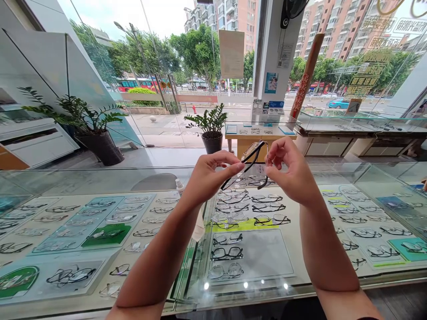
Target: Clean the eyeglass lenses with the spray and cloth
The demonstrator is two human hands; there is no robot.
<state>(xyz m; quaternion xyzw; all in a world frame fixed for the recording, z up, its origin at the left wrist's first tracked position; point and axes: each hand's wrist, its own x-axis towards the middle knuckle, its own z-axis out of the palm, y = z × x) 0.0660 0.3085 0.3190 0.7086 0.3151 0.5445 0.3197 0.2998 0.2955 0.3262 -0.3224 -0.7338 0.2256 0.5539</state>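
A pair of dark-framed eyeglasses [252, 153] is held up above a glass display counter, tilted, with its temples pointing down. My left hand [216, 173] pinches the frame at its left side between thumb and fingers. At the right side of the glasses is my right hand [287, 169], fingers curled and thumb and fingertips closed by the thin edge of the frame. Below the hands, rows of eyeglasses [227, 253] lie inside the counter [260, 289]. A white cloth [198, 229] shows beside my left forearm, near a small spray bottle [179, 186].
More eyeglasses [63, 209] fill the counter on the left, and others [365, 233] on the right. Beyond the counter stand potted plants [212, 142], a low display table [245, 144], a red decorated post [305, 80] and large windows facing a street.
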